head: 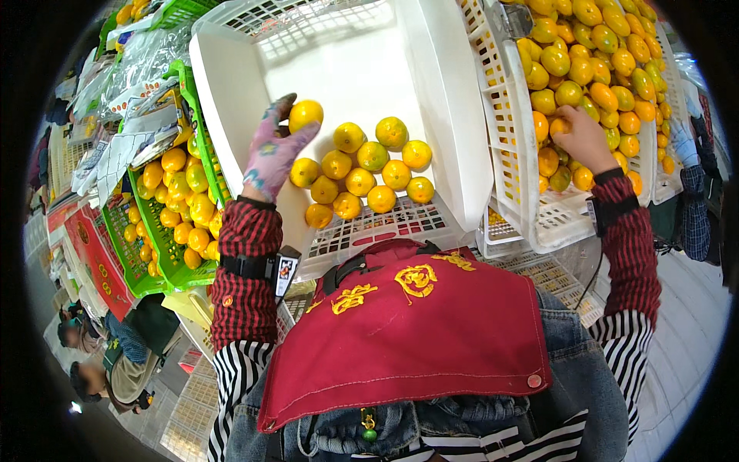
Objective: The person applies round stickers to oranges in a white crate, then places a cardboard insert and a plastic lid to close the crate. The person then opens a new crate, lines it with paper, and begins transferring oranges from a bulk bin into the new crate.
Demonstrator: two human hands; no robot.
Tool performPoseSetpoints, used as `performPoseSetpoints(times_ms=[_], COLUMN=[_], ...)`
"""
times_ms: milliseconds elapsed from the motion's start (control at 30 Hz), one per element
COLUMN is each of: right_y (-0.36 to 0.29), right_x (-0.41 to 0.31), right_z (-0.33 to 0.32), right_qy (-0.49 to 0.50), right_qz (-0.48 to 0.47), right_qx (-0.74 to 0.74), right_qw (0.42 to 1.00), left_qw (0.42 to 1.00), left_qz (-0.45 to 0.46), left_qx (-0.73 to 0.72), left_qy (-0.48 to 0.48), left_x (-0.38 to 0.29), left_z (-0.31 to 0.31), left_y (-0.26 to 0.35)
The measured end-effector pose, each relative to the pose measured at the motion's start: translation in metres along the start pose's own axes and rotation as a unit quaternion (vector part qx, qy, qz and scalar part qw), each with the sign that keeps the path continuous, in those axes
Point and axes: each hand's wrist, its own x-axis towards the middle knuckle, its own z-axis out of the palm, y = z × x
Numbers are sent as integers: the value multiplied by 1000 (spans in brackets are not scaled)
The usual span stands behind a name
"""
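My left hand (277,144), in a pink patterned glove with a dark fingertip, holds a yellow-orange citrus fruit (306,115) between thumb and fingers. It is over the left side of a white plastic crate (340,63) with a pale inner lining. Beneath and to the right of it, several citrus fruits (360,182) lie in the crate's near part. My bare right hand (583,138) reaches into a second white crate (508,133), heaped with similar fruits, its fingertips around an orange fruit (559,127). That fruit is partly hidden by the fingers.
Green plastic crates (167,280) with more citrus stand at the left, with papers and clear plastic bags (144,58) above them. A red printed box (95,248) lies further left. Other people are at the lower left, and a person's checked sleeve (695,196) shows at the far right.
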Motion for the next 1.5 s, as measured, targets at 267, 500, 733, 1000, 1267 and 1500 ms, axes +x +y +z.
performPoseSetpoints(times_ms=[267, 500, 733, 1000, 1267, 1500], right_y=[-137, -231, -254, -270, -59, -32], right_x=[-59, -62, -60, -54, -35, -23], right_z=[-63, -7, 2, -9, -37, 9], right_qy=[-34, -131, -70, -40, 108, -82], right_qz=[3, 23, 40, 15, 117, -81], right_qx=[766, 908, 921, 775, 337, 108], right_qw=[643, 398, 380, 630, 928, 987], left_qw=[856, 794, 968, 945, 843, 858], left_qz=[-99, -66, 69, 87, -92, -114], left_qx=[497, 583, 149, -206, -521, -455], left_qy=[-105, -160, -189, -239, -103, 210], left_x=[25, 24, -17, -51, -62, -87], left_z=[47, 46, 28, 62, -29, -141], left_y=[-61, -60, 10, 60, 7, -30])
